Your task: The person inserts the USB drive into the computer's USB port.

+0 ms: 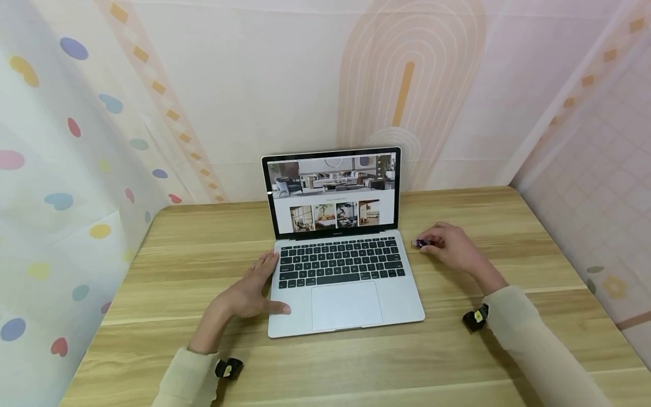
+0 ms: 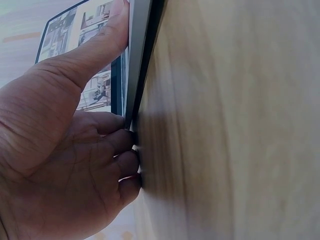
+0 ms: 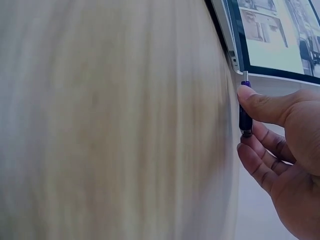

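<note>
An open silver laptop [image 1: 346, 305] sits on the table, its lit screen [image 1: 335, 192] showing furniture pictures. My left hand [image 1: 248, 291] is at its left side. The thumb lies on the palm rest while the fingers touch the left edge, as the left wrist view also shows. Right of the keyboard, my right hand [image 1: 450, 246] pinches a small dark purple USB flash drive [image 3: 245, 112] between thumb and fingers. Its metal plug [image 3: 245, 75] points toward the laptop's right side, a small distance away. A port [image 3: 234, 60] shows on that side in the right wrist view.
The wooden table [image 1: 356, 367] reaches back to a patterned curtain [image 1: 285, 85], which also hangs at both sides. Black wrist cameras [image 1: 229, 369] are strapped beneath the two sleeves [image 1: 529, 333].
</note>
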`<action>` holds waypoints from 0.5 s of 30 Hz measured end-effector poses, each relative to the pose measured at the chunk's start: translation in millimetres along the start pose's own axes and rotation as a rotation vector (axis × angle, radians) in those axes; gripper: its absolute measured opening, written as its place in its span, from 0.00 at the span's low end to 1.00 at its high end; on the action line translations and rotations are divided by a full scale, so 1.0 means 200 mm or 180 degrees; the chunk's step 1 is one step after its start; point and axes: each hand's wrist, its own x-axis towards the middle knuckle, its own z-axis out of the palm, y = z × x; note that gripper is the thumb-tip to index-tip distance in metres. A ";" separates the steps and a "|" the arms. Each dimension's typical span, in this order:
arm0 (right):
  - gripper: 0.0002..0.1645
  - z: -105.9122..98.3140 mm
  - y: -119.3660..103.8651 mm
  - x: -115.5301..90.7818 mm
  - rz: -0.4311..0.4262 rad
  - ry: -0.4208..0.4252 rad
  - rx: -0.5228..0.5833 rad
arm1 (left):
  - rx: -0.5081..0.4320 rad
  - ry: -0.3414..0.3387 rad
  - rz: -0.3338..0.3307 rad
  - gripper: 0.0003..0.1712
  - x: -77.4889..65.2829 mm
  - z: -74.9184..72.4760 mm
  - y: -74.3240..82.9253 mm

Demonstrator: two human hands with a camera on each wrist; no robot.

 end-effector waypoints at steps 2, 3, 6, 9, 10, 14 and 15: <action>0.14 0.01 -0.01 0.00 -0.0008 -0.0014 0.0000 | -0.0001 0.0003 -0.0001 0.77 0.00 0.00 0.00; 0.14 0.01 -0.01 0.01 -0.0011 -0.0018 0.0001 | -0.0003 0.0006 -0.0003 0.77 0.00 0.00 0.00; 0.13 0.02 -0.02 0.02 -0.0027 -0.0025 0.0005 | 0.0008 0.0012 -0.0002 0.77 0.00 0.00 0.00; 0.12 0.04 -0.02 0.02 -0.0053 -0.0037 -0.0002 | 0.0021 0.0015 -0.0007 0.77 0.00 0.00 0.00; 0.12 0.04 -0.03 0.02 -0.0067 -0.0039 -0.0008 | 0.0026 0.0015 -0.0005 0.77 0.00 0.00 0.00; 0.12 0.05 -0.03 0.03 -0.0079 -0.0045 -0.0006 | 0.0030 0.0007 -0.0001 0.77 0.00 0.00 0.00; 0.12 0.06 -0.04 0.03 -0.0093 -0.0044 -0.0005 | 0.0030 0.0006 0.0004 0.77 0.00 0.00 0.00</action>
